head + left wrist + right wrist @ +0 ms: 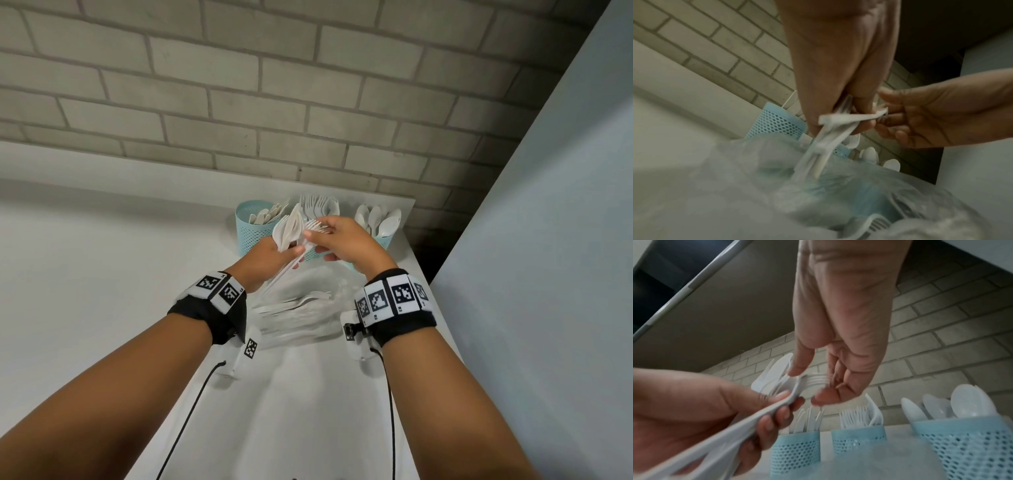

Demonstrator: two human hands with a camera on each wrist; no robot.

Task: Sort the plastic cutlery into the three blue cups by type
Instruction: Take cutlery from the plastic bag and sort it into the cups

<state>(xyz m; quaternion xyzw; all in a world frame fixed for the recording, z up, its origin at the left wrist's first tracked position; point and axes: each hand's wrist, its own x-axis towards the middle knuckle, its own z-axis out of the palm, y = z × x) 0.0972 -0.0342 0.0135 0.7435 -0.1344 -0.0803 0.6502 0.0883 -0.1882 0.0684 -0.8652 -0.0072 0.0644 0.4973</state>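
My left hand [289, 250] grips a bundle of white plastic cutlery [289, 228] by the handles, its heads fanned upward. My right hand [317, 232] pinches the tined head of a fork [815, 379] in that bundle between thumb and fingers. Behind the hands, three blue mesh cups stand in a row. The left cup [795, 451] holds knives, the middle cup [859, 441] forks, and the right cup [970, 451] spoons. In the left wrist view the handles [828, 134] hang below my left hand, blurred.
A clear plastic bag [301, 308] with more white cutlery lies on the white table [102, 274] just in front of the cups. A brick wall [239, 85] stands right behind them. A pale panel [548, 274] runs along the table's right side.
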